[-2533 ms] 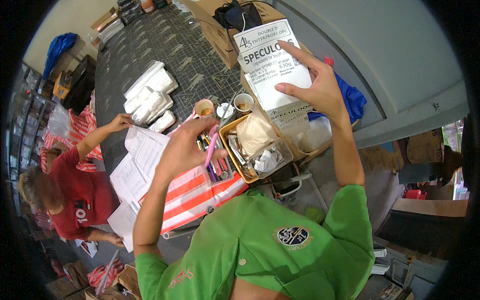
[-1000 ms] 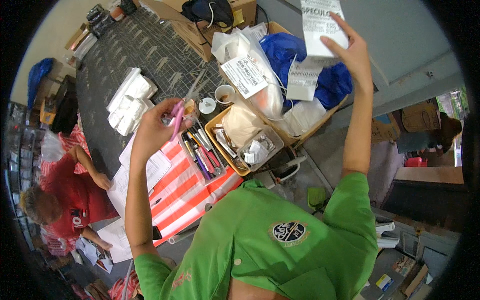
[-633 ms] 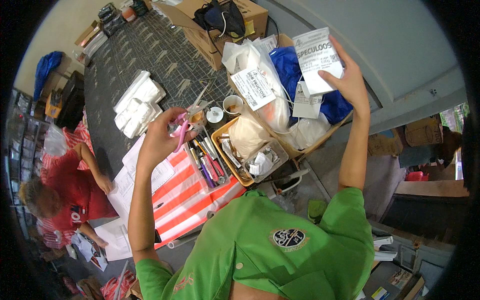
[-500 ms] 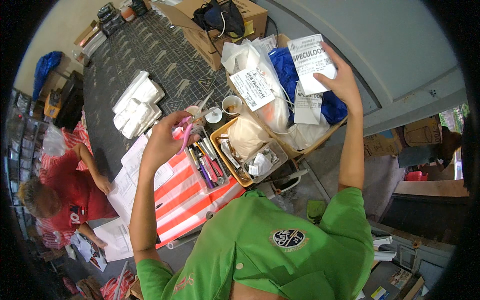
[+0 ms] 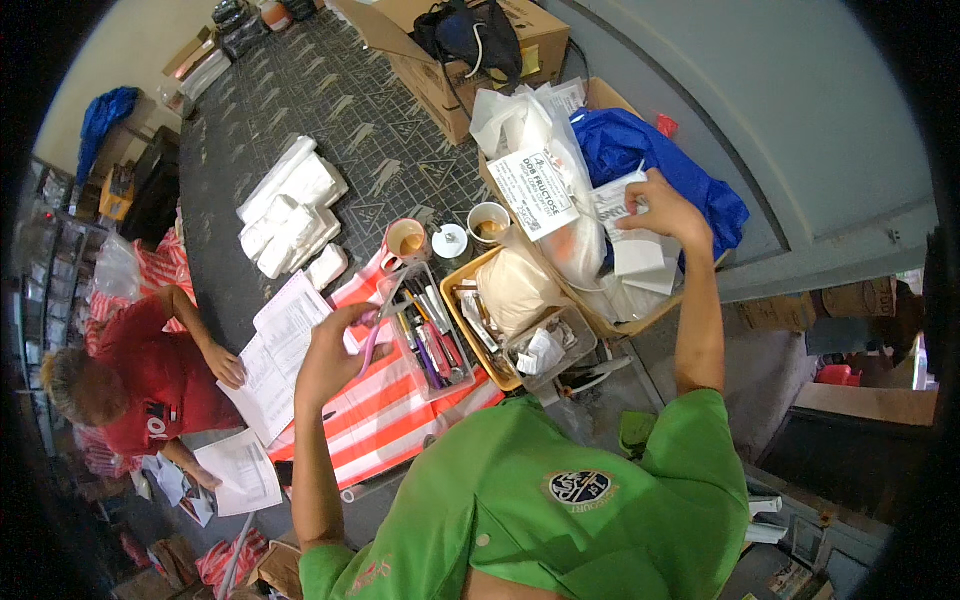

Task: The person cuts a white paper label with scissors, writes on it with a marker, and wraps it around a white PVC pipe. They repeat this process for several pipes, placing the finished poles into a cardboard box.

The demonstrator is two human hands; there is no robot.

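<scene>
My left hand (image 5: 332, 362) is closed on a pair of scissors with pink-purple handles (image 5: 371, 345), beside a clear plastic tray of pens (image 5: 425, 340). Over a shallow cardboard box (image 5: 640, 325) at the right, my right hand (image 5: 668, 213) pinches a white printed label (image 5: 612, 207), which is tilted. Just below that hand, more white labels (image 5: 645, 262) lie on the box's contents. The box also holds a blue plastic sheet (image 5: 650, 160), clear plastic bags (image 5: 578, 255) and a large printed label card (image 5: 535, 190).
A yellow basket (image 5: 495, 370) with a cream-coloured bag stands next to the pen tray. Two cups (image 5: 407, 238) and a white lid (image 5: 450, 241) sit behind it. White folded bags (image 5: 290, 215) lie left. A co-worker in red (image 5: 150, 370) handles papers (image 5: 270, 340) at left.
My right hand has come down and nearer with the label, which was held up flat before. My left hand has lowered slightly with the scissors. The whole view has shifted a little.
</scene>
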